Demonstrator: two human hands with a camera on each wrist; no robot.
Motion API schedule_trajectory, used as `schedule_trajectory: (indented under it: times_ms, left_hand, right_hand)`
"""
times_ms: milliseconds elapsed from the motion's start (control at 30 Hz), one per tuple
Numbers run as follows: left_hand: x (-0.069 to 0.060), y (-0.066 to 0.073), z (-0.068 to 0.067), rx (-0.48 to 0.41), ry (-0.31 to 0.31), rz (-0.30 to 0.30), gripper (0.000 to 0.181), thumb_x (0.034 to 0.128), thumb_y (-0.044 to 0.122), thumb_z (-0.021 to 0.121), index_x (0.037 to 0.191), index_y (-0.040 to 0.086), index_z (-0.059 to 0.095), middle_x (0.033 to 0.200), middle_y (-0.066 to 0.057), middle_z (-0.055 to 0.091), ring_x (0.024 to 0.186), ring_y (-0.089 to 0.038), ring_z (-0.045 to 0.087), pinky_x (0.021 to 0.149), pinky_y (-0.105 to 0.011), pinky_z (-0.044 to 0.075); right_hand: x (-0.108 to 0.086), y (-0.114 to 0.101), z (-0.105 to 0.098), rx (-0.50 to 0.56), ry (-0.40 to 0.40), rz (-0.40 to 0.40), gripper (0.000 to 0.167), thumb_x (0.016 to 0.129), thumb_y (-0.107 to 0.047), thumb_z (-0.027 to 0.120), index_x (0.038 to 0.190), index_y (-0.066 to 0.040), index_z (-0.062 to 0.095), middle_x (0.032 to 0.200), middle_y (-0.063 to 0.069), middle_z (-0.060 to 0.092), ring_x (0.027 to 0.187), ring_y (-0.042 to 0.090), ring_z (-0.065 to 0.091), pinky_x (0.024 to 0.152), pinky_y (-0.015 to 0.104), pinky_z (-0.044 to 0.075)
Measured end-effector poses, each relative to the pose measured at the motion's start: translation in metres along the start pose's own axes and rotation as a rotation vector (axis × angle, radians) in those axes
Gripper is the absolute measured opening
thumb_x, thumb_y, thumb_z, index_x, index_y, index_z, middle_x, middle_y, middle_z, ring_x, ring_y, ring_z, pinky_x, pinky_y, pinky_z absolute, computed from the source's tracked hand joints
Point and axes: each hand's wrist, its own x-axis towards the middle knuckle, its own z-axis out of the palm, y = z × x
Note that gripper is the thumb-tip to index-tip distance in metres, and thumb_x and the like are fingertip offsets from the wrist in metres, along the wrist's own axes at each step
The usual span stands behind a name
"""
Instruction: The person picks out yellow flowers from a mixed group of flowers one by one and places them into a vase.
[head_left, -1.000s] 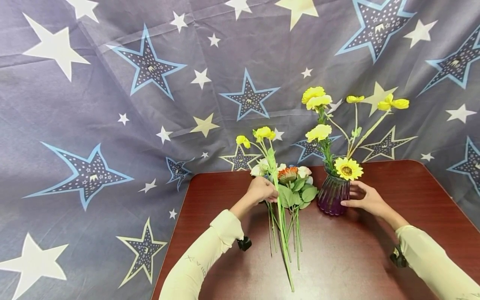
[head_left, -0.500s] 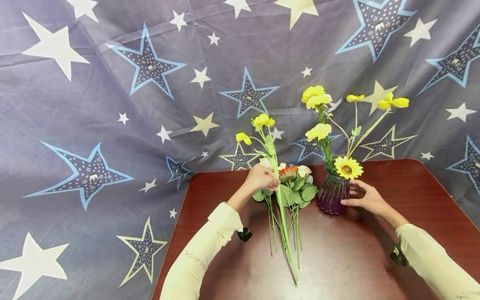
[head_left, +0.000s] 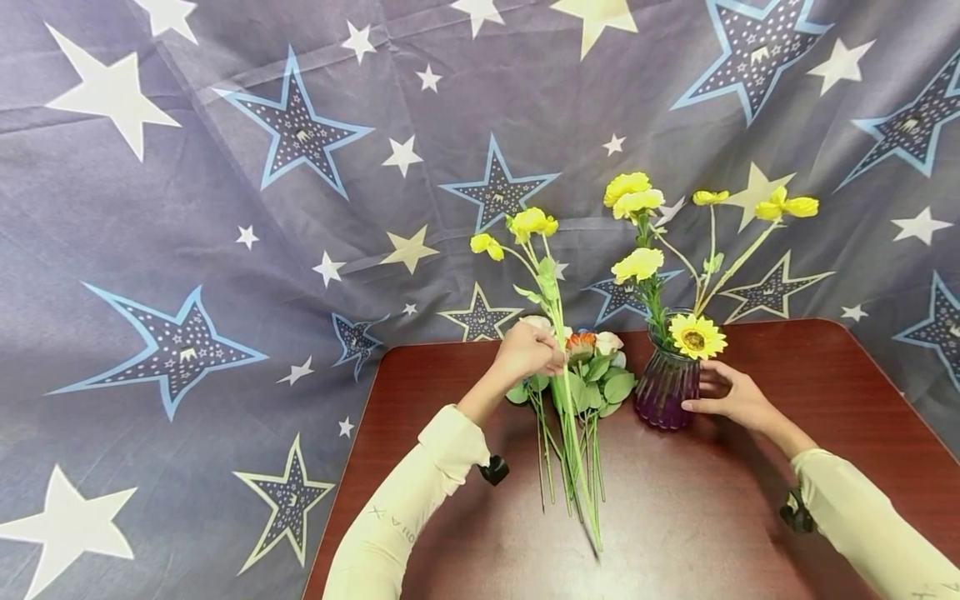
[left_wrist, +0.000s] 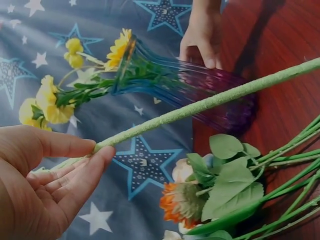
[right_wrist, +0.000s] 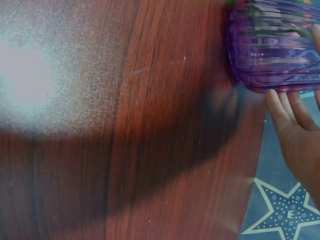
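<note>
My left hand (head_left: 528, 350) pinches the long green stem of a yellow artificial flower (head_left: 531, 223) between thumb and fingertips. In the left wrist view the stem (left_wrist: 200, 106) crosses in front of the vase. Its lower end hangs over the front of the table. On the right, my right hand (head_left: 735, 400) holds the side of a ribbed purple glass vase (head_left: 663, 392), thumb in front and fingers partly hidden behind. The vase stands upright with several yellow flowers (head_left: 637, 265) and a sunflower (head_left: 696, 336) in it.
A bunch of flowers with an orange bloom (head_left: 581, 344), pale roses (head_left: 608, 342) and green leaves (head_left: 618, 386) lies between the hands, stems toward me. The dark red table (head_left: 675, 508) meets a starry cloth backdrop (head_left: 420, 200) behind.
My left hand has shifted slightly right and up. The held flower's head has risen, and its stem end has moved a little up and to the right. My right hand and the vase stay put.
</note>
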Motion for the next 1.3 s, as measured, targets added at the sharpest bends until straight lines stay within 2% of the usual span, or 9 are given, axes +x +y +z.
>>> schedule_trajectory:
  times_ms: [67, 167, 267, 567, 733, 933, 1133, 1300]
  left_hand:
    - [0.000, 0.003, -0.002, 0.019, 0.005, 0.023, 0.009, 0.0832, -0.003, 0.071, 0.077, 0.000, 0.076, 0.075, -0.012, 0.076, 0.058, -0.020, 0.074, 0.059, -0.028, 0.063]
    - [0.000, 0.007, -0.005, -0.006, -0.010, 0.050, 0.007, 0.0824, -0.004, 0.074, 0.076, -0.002, 0.076, 0.076, -0.016, 0.076, 0.066, -0.029, 0.077, 0.059, -0.028, 0.063]
    - [-0.001, 0.011, -0.009, -0.013, -0.023, 0.072, 0.009, 0.0832, -0.005, 0.073, 0.075, -0.002, 0.074, 0.075, -0.017, 0.076, 0.069, -0.032, 0.077, 0.059, -0.029, 0.063]
    - [-0.007, 0.023, -0.015, 0.033, -0.029, 0.072, 0.007, 0.0869, 0.006, 0.078, 0.082, 0.001, 0.077, 0.074, -0.013, 0.077, 0.056, -0.013, 0.072, 0.057, -0.026, 0.062]
    - [-0.010, 0.029, -0.017, 0.129, 0.008, 0.136, 0.007, 0.0876, 0.008, 0.078, 0.082, 0.004, 0.077, 0.074, -0.009, 0.077, 0.054, -0.010, 0.069, 0.053, -0.022, 0.058]
    - [-0.012, 0.035, -0.019, 0.196, 0.046, 0.227, 0.009, 0.0879, 0.011, 0.079, 0.081, 0.006, 0.078, 0.073, -0.006, 0.077, 0.056, -0.013, 0.071, 0.049, -0.019, 0.052]
    - [-0.014, 0.041, -0.021, 0.217, 0.067, 0.259, 0.008, 0.0874, 0.015, 0.080, 0.083, 0.009, 0.079, 0.077, -0.005, 0.079, 0.063, -0.017, 0.074, 0.051, -0.017, 0.046]
    - [-0.015, 0.045, -0.023, 0.219, 0.100, 0.285, 0.007, 0.0870, 0.015, 0.080, 0.083, 0.009, 0.079, 0.079, -0.004, 0.079, 0.067, -0.019, 0.075, 0.053, -0.017, 0.050]
  right_hand:
    - [0.000, 0.001, 0.000, -0.001, 0.006, 0.002, 0.068, 0.082, -0.009, 0.085, 0.137, 0.007, 0.047, 0.106, -0.029, 0.062, 0.099, -0.014, 0.061, 0.085, 0.011, 0.054]
    - [0.000, 0.002, 0.000, 0.002, 0.008, 0.000, 0.066, 0.083, -0.009, 0.085, 0.136, 0.004, 0.048, 0.106, -0.031, 0.062, 0.100, -0.014, 0.061, 0.086, 0.012, 0.054]
    - [0.001, 0.003, 0.000, 0.011, 0.006, -0.004, 0.066, 0.083, -0.009, 0.084, 0.136, 0.004, 0.048, 0.106, -0.031, 0.063, 0.100, -0.014, 0.061, 0.086, 0.012, 0.054]
    - [0.001, 0.004, 0.000, 0.014, 0.001, -0.008, 0.068, 0.083, -0.008, 0.084, 0.138, 0.006, 0.046, 0.106, -0.031, 0.062, 0.100, -0.014, 0.061, 0.085, 0.010, 0.054]
    - [0.002, 0.005, 0.000, 0.018, -0.003, -0.019, 0.068, 0.083, -0.006, 0.083, 0.138, 0.008, 0.045, 0.106, -0.030, 0.062, 0.100, -0.014, 0.061, 0.085, 0.010, 0.054]
    - [0.002, 0.006, 0.001, 0.026, 0.003, -0.022, 0.066, 0.083, -0.005, 0.084, 0.137, 0.007, 0.046, 0.105, -0.031, 0.063, 0.100, -0.014, 0.061, 0.085, 0.010, 0.053]
    - [0.001, 0.005, 0.001, 0.034, 0.005, -0.024, 0.067, 0.083, -0.003, 0.083, 0.137, 0.008, 0.046, 0.105, -0.030, 0.063, 0.100, -0.013, 0.062, 0.085, 0.011, 0.055]
    - [0.000, 0.004, 0.002, 0.035, 0.009, -0.010, 0.066, 0.082, -0.004, 0.084, 0.137, 0.005, 0.048, 0.104, -0.030, 0.064, 0.099, -0.013, 0.062, 0.085, 0.011, 0.054]
